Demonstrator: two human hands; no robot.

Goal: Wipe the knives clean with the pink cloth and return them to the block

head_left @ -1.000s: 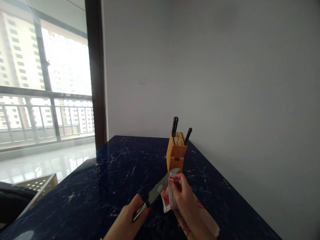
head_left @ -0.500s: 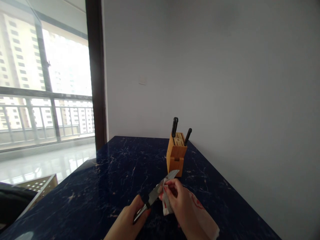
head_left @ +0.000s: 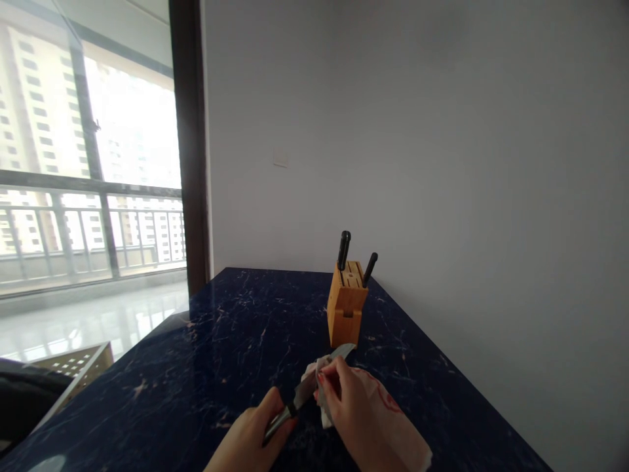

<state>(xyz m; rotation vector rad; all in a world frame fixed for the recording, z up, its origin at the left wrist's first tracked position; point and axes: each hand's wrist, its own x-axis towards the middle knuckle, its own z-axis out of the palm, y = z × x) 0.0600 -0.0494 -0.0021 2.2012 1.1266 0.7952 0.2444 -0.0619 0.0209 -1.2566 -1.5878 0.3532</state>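
A kitchen knife (head_left: 303,391) lies slantwise in front of me, its tip pointing away and to the right. My left hand (head_left: 255,429) is wrapped round its handle. With fingers pinched, my right hand (head_left: 346,403) holds a white cloth (head_left: 393,419) with red markings, folded over the middle of the blade. The blade's tip shows beyond the cloth, close to the base of a wooden knife block (head_left: 346,305). Part of the cloth hangs under and to the right of my right wrist.
Two black-handled knives stand in the block, one upright handle (head_left: 344,249) and one leaning handle (head_left: 370,269). The dark blue marbled table (head_left: 246,328) runs back to grey walls. At lower left is a perforated basket (head_left: 81,367) with dark fabric, near the window.
The knife has lowered slightly, its tip now nearer the foot of the block. My right hand has moved a little lower, and the cloth now covers more of the blade.
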